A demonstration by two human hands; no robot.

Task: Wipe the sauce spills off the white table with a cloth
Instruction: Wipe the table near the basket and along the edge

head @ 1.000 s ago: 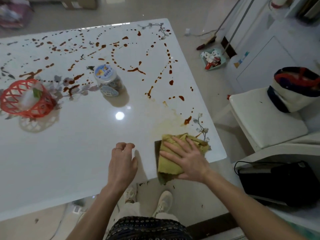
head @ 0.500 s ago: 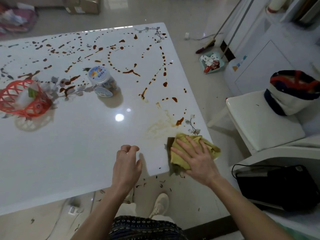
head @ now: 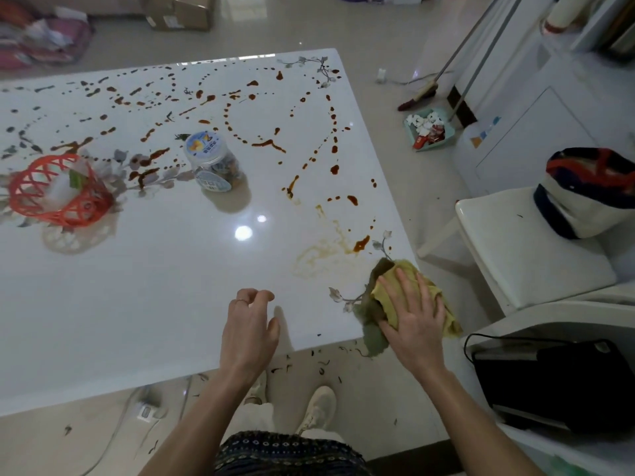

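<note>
A yellow-green cloth (head: 381,298) lies at the near right corner of the white table (head: 144,297), partly hanging over the edge. My right hand (head: 414,316) presses flat on the cloth with straight, spread fingers. My left hand (head: 249,329) rests on the table near its front edge, fingers loosely curled and holding nothing. Brown sauce spills (head: 268,144) run in dotted trails across the far half of the table. A thick blob (head: 361,242) and a pale smeared patch (head: 319,255) lie just beyond the cloth.
A clear jar with a blue lid (head: 211,161) stands mid-table. A red plastic basket (head: 56,192) sits at the left. A white chair (head: 529,249) with a bag (head: 591,192) stands right of the table. A black case (head: 563,386) lies at the near right; a dustpan (head: 429,130) sits on the floor.
My right hand has slid the cloth to the right, from beside my left hand out to the table's near right corner. My left hand has stayed in place.
</note>
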